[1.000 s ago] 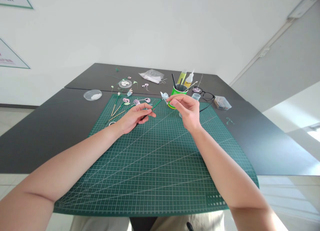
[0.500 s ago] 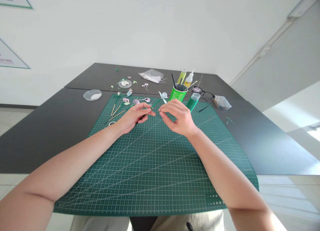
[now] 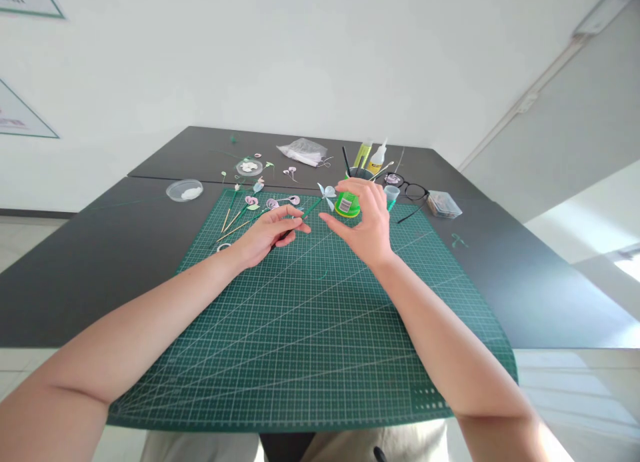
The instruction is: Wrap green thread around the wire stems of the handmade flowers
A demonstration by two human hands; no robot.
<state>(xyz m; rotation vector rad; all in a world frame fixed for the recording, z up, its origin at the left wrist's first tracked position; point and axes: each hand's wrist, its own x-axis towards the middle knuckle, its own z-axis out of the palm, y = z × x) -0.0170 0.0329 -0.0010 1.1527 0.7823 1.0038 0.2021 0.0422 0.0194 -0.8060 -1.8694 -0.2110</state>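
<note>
My left hand [image 3: 273, 235] is closed around the green stem [image 3: 311, 209] of an artificial flower, which slants up to the right. At its tip the pale blue petals [image 3: 327, 192] spread open. A dark, thin piece shows under the left fingers; its kind is hard to make out. My right hand [image 3: 364, 219] is open just right of the flower, thumb and fingers well apart and nothing between them. A thin curved green thread [image 3: 319, 275] lies on the cutting mat [image 3: 320, 342] below the hands. Behind the right hand stands a green cup [image 3: 347, 205], partly covered.
Flower pieces on sticks [image 3: 233, 230] lie left of my left hand. Clear dishes [image 3: 185, 190] and a plastic bag [image 3: 303, 152] sit farther back. Glue bottles [image 3: 377, 159], eyeglasses [image 3: 415, 191], a green-bodied tube [image 3: 391, 194] and a small clear box [image 3: 445, 205] stand at the right.
My right hand has opened from a pinch and risen slightly, covering more of the cup and tube. A green thread now shows on the mat. The left hand keeps still with the flower.
</note>
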